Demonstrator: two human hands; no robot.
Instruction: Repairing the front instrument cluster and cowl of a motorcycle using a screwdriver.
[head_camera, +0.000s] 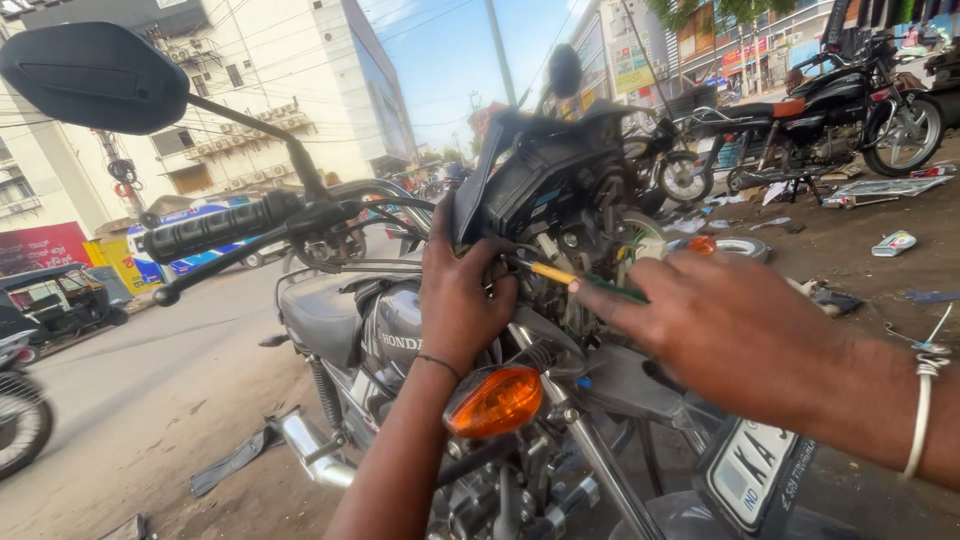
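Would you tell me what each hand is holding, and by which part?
The right hand holds a screwdriver by its green handle. The left hand grips the wiring behind the motorcycle's headlight cowl.

Off to the side: black parked motorcycle w/ brown seat (835, 105) at upper right, white ring-shaped tyre (742, 247) flat on the dirt nr it, black three-wheeled auto-rickshaw (55, 300) at left roadside, red signboard (42, 246) behind, pale multi-storey bldg (250, 90) beyond.
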